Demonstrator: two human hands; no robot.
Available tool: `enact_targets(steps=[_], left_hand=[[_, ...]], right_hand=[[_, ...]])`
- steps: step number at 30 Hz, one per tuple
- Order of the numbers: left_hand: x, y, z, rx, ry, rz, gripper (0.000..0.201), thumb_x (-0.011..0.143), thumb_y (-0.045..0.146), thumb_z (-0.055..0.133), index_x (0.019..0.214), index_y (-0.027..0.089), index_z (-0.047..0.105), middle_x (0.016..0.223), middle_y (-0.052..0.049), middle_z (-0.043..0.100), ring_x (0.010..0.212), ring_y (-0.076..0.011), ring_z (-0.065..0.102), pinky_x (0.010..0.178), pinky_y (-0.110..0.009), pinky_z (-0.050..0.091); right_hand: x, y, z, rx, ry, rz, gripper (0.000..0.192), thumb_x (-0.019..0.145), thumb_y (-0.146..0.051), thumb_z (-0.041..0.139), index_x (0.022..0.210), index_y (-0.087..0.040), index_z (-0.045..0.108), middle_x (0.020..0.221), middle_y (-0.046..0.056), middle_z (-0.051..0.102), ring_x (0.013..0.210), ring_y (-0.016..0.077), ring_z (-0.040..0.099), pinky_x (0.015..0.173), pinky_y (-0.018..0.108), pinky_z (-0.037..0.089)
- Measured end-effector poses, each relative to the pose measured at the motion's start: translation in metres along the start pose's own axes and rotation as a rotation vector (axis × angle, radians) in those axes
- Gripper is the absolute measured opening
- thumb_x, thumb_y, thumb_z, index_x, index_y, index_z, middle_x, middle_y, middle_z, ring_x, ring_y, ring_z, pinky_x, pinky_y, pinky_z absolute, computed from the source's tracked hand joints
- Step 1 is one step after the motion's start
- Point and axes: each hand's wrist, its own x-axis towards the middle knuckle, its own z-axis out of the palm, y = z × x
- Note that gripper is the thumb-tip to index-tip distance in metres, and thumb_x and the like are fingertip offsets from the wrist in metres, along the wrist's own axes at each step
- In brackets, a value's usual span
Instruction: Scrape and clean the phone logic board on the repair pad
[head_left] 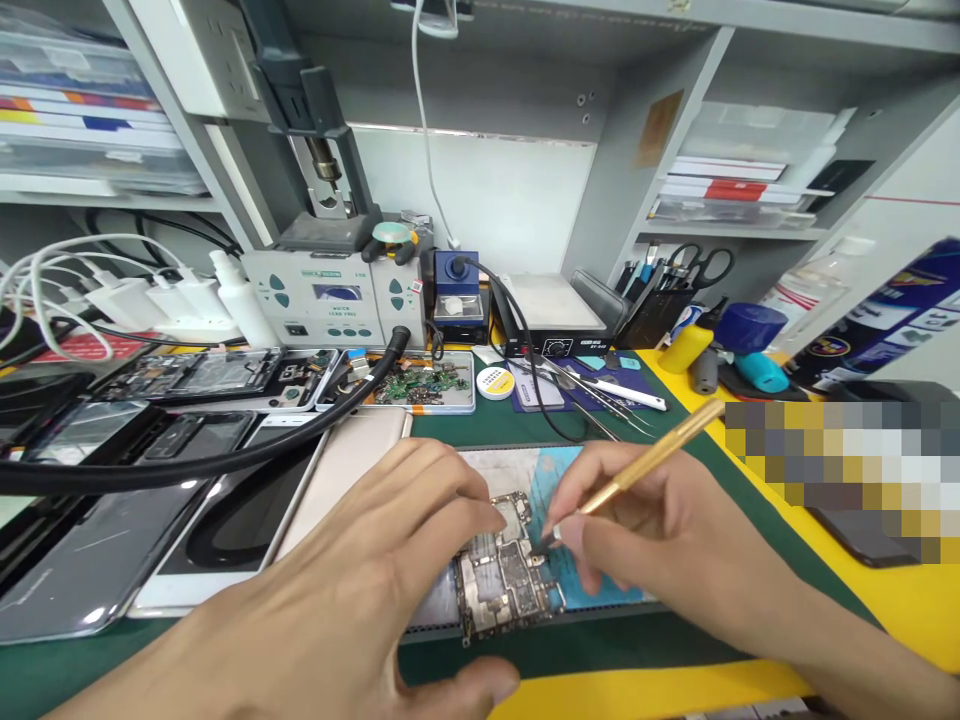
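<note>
A phone circuit board (504, 585) lies on a light blue and grey work mat (551, 470) at the front of the green bench. My left hand (375, 570) rests flat beside it, fingertips pressing the board's upper left part. My right hand (645, 540) grips a thin gold-handled tool (651, 458) like a pen. Its tip touches the board near the upper right corner. Part of the board is hidden under my fingers.
Opened phones and back covers (180, 470) lie at the left under a thick black hose (225, 455). A rework station (330, 300), a tray of small boards (416, 385), tweezers (600, 400) and a tool cup with scissors (664, 300) stand behind. A yellow edge (862, 580) runs at the right.
</note>
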Motion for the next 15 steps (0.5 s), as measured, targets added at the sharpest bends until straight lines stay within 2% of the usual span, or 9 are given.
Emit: enact_targets(steps=[3, 6, 8, 10, 12, 15], left_hand=[[-0.004, 0.001, 0.003, -0.02, -0.04, -0.053, 0.055, 0.077, 0.033, 0.083, 0.125, 0.026, 0.057, 0.127, -0.005, 0.064, 0.116, -0.0277, 0.062, 0.1, -0.044, 0.054], [-0.007, 0.005, 0.003, -0.098, -0.022, -0.121, 0.057, 0.077, 0.024, 0.081, 0.126, 0.03, 0.052, 0.132, -0.002, 0.06, 0.123, -0.0241, 0.058, 0.106, -0.039, 0.05], [-0.007, 0.007, 0.004, -0.198, -0.008, -0.186, 0.048, 0.082, 0.015, 0.074, 0.121, 0.032, 0.051, 0.124, 0.001, 0.061, 0.119, -0.0191, 0.059, 0.103, -0.034, 0.05], [-0.005, 0.006, 0.005, -0.296, 0.02, -0.236, 0.035, 0.088, 0.012, 0.067, 0.114, 0.031, 0.053, 0.111, 0.003, 0.061, 0.105, -0.0149, 0.06, 0.089, -0.029, 0.052], [-0.003, 0.002, 0.006, -0.34, 0.082, -0.275, 0.023, 0.093, 0.014, 0.063, 0.106, 0.03, 0.056, 0.1, 0.005, 0.06, 0.09, -0.0127, 0.058, 0.074, -0.027, 0.049], [0.001, -0.004, 0.008, -0.342, 0.166, -0.306, 0.011, 0.098, 0.019, 0.061, 0.096, 0.029, 0.059, 0.091, 0.006, 0.061, 0.08, -0.0106, 0.057, 0.07, -0.027, 0.045]], right_hand=[[-0.004, -0.001, 0.002, -0.123, -0.017, -0.03, 0.01, 0.088, -0.027, 0.074, 0.082, -0.02, 0.069, 0.062, -0.004, 0.059, 0.054, 0.0125, 0.054, 0.052, 0.024, 0.041], [-0.004, 0.0, 0.002, -0.104, -0.016, 0.005, 0.012, 0.093, -0.03, 0.071, 0.085, -0.022, 0.069, 0.066, -0.003, 0.059, 0.055, 0.0128, 0.053, 0.053, 0.026, 0.04], [-0.003, 0.001, 0.002, -0.076, -0.01, 0.035, 0.012, 0.094, -0.03, 0.071, 0.085, -0.022, 0.068, 0.066, -0.004, 0.059, 0.055, 0.0124, 0.053, 0.053, 0.025, 0.039], [-0.003, 0.003, 0.001, -0.05, 0.005, 0.037, 0.011, 0.093, -0.028, 0.072, 0.084, -0.022, 0.068, 0.067, -0.004, 0.06, 0.056, 0.0118, 0.054, 0.053, 0.024, 0.039], [-0.003, 0.004, 0.0, -0.017, 0.016, 0.026, 0.011, 0.094, -0.027, 0.074, 0.085, -0.022, 0.069, 0.067, -0.004, 0.061, 0.055, 0.0108, 0.054, 0.053, 0.023, 0.04], [-0.003, 0.004, 0.0, 0.031, 0.019, 0.024, 0.012, 0.094, -0.026, 0.075, 0.084, -0.022, 0.07, 0.064, -0.005, 0.062, 0.055, 0.0096, 0.056, 0.053, 0.019, 0.043]])
